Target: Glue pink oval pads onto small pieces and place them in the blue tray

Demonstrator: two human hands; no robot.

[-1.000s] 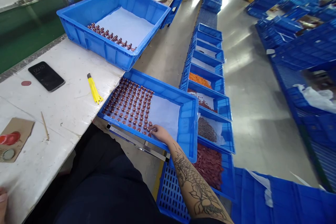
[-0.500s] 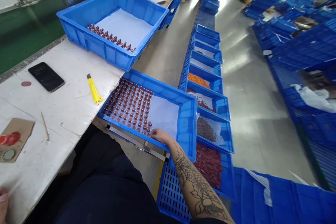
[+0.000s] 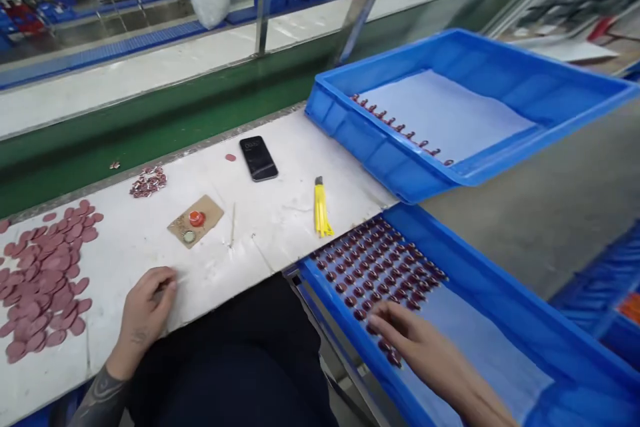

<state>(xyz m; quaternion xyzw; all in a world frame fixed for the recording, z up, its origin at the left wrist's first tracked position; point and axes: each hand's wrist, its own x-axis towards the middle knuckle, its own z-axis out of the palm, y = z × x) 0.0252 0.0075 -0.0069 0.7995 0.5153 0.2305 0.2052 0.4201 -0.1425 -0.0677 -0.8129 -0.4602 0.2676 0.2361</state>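
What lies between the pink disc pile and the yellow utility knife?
Head view: a cardboard piece with a red cap, and a thin wooden stick.

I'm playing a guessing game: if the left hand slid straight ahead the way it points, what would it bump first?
Probably the brown cardboard piece on the white table, ahead of the left hand, though the exact line is hard to judge from this view.

The blue crate's rim (image 3: pixel 340 322) stands between the left hand (image 3: pixel 143 313) and open white liner (image 3: pixel 490 340).

right hand (image 3: pixel 417 340): anything held hidden | pink discs (image 3: pixel 43 280): cut off left | blue crate (image 3: pixel 500 273): cut off right
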